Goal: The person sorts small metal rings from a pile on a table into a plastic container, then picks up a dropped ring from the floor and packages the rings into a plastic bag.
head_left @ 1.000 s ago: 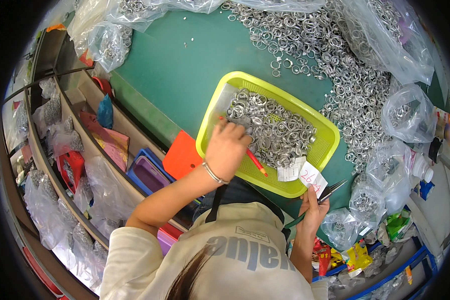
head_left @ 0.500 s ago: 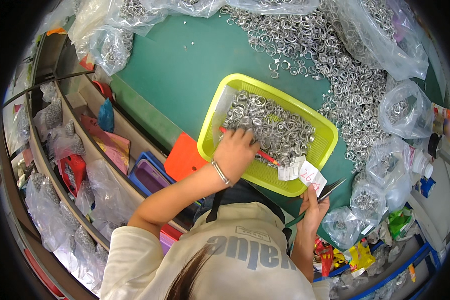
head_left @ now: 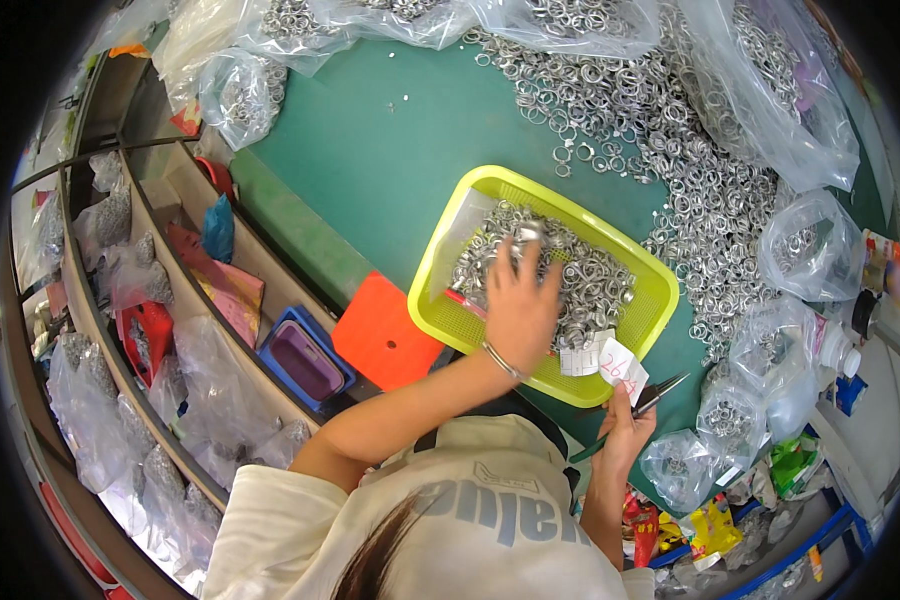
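Note:
Metal rings (head_left: pixel 595 275) fill a yellow-green plastic basket (head_left: pixel 660 310). My left hand (head_left: pixel 523 310) reaches over them with its fingers spread; a shiny, blurred ring lies at the fingertips. Beneath this hand a red pen (head_left: pixel 465 303) is partly hidden. At the basket's near right corner, my right hand (head_left: pixel 627 428) grips a white paper slip (head_left: pixel 620 368) with red handwriting between thumb and finger. Dark, pointed pliers (head_left: pixel 662 391) with green handles are also in that hand. Another printed slip (head_left: pixel 580 358) rests at the basket's near edge.
Loose rings (head_left: pixel 710 230) lie heaped along the right of the green table (head_left: pixel 370 150). Clear bags (head_left: pixel 810 245) of rings surround it. To my left are an orange-red plate (head_left: pixel 385 330), a blue tray (head_left: pixel 305 358) and shelves (head_left: pixel 120 235) packed with bags.
My left hand has shifted right over the rings, and its bent fingers have spread apart. The pen is now mostly covered. My right hand still holds the slip and pliers. The view has shifted slightly.

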`<state>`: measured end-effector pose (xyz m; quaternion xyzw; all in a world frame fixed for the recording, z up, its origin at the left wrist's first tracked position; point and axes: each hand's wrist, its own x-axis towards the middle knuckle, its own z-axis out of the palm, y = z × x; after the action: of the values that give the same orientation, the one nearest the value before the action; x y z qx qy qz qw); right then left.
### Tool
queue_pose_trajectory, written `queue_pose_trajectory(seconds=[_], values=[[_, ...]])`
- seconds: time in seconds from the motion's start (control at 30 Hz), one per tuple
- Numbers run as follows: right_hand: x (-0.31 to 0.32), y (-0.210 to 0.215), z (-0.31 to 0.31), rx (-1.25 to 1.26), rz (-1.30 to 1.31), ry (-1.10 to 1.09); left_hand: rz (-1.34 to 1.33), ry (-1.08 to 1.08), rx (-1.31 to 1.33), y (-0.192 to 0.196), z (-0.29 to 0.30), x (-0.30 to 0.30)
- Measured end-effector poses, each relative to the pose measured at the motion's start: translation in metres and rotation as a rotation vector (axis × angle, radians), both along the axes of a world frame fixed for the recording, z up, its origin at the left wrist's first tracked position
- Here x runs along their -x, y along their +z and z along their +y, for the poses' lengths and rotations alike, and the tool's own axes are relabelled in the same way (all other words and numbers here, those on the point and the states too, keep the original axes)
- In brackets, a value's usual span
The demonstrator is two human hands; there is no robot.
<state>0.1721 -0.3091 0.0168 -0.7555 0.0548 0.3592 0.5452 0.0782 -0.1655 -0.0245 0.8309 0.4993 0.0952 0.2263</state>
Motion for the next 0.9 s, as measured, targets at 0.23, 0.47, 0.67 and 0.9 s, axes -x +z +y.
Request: queue_pose_trajectory(seconds=[0.23, 0.47, 0.67, 0.9], values=[[-0.002, -0.002, -0.001, -0.02, 0.013, 0.002, -0.218, -0.308, 0.156, 0.019, -0.025, 0.003], [-0.004, 0.007, 0.0, 0.02, 0.094, 0.0, 0.054, -0.034, 0.129, 0.014, -0.002, 0.01], [-0.003, 0.001, -0.003, -0.015, 0.074, -0.004, -0.054, -0.217, 0.185, 0.01, -0.031, 0.006], [-0.003, 0.007, 0.005, 0.014, 0.081, -0.006, -0.149, -0.363, 0.232, 0.027, -0.038, 0.004]])
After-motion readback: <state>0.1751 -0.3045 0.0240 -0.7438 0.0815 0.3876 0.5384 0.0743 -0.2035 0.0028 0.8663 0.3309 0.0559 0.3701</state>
